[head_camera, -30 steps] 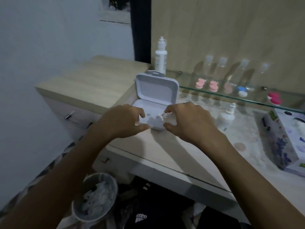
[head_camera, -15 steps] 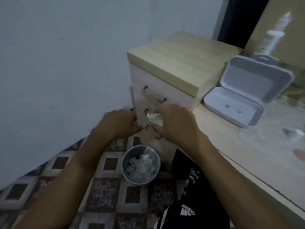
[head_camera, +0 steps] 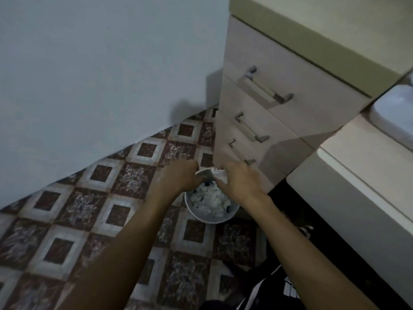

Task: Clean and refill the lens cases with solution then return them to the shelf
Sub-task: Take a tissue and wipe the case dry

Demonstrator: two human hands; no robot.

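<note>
Both of my hands hang above a small round bin (head_camera: pixel 202 217) on the tiled floor, which is full of crumpled white tissues. My right hand (head_camera: pixel 240 183) pinches a crumpled white tissue (head_camera: pixel 220 174) over the bin's far rim. Just left of it, my left hand (head_camera: pixel 178 175) has its fingers curled inward; whether it holds anything is hidden. A corner of the white open storage case (head_camera: pixel 395 113) shows on the desk at the right edge. No lens case or solution bottle is in view.
A pale drawer unit (head_camera: pixel 297 108) with three metal bar handles stands right behind the bin. The white desk edge (head_camera: pixel 357 175) juts out on the right. A grey wall fills the left. Dark clothing (head_camera: pixel 277 289) lies at the bottom.
My view swung from the desk down to the floor. Both hands left the white case and dropped over the bin, the right one carrying the tissue.
</note>
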